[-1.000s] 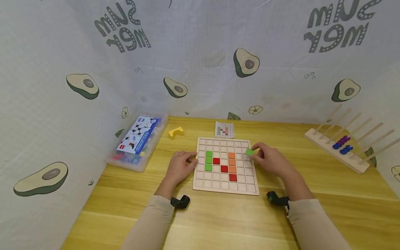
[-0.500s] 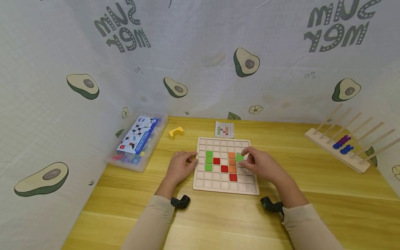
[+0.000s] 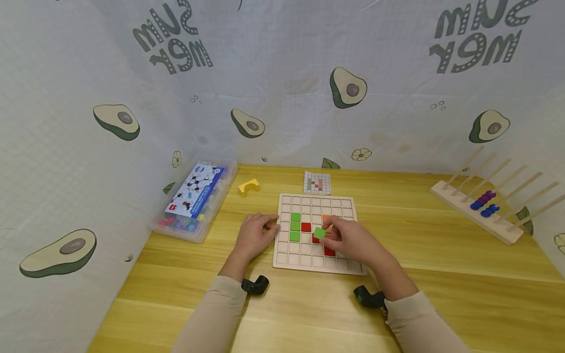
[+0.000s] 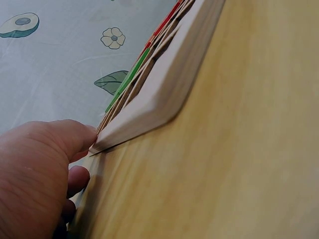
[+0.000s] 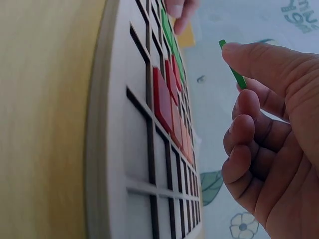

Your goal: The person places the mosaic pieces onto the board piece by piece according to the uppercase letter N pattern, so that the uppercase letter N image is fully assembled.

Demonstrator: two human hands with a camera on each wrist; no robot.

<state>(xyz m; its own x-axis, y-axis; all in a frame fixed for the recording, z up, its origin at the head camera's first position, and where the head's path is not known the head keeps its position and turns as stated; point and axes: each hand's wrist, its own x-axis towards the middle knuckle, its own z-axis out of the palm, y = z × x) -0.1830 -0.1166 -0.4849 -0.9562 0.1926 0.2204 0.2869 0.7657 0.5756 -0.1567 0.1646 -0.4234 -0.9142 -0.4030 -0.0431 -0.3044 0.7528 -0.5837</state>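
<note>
Between thumb and forefinger, my right hand (image 3: 355, 240) pinches a green square tile (image 3: 320, 233) above the middle of a wooden grid board (image 3: 304, 261). In the right wrist view the tile (image 5: 240, 78) is seen edge-on, clear of the board. Three green tiles (image 3: 295, 226) lie in one column at the board's left. Red tiles (image 3: 306, 227) run diagonally down to the right, and an orange tile (image 3: 326, 217) shows beside my right fingers, which hide others there. My left hand (image 3: 256, 237) touches the board's left edge with thumb and forefinger tips.
A small printed grid card (image 3: 317, 183) lies behind the board. Left of it are a yellow arched block (image 3: 249, 187) and a clear plastic box (image 3: 194, 201) of coloured parts. A pegged wooden rack (image 3: 476, 213) with blue and purple beads stands at the right.
My right hand has carried the green tile leftward from the board's right edge to above its middle, over the orange column. My left hand has stayed in place.
</note>
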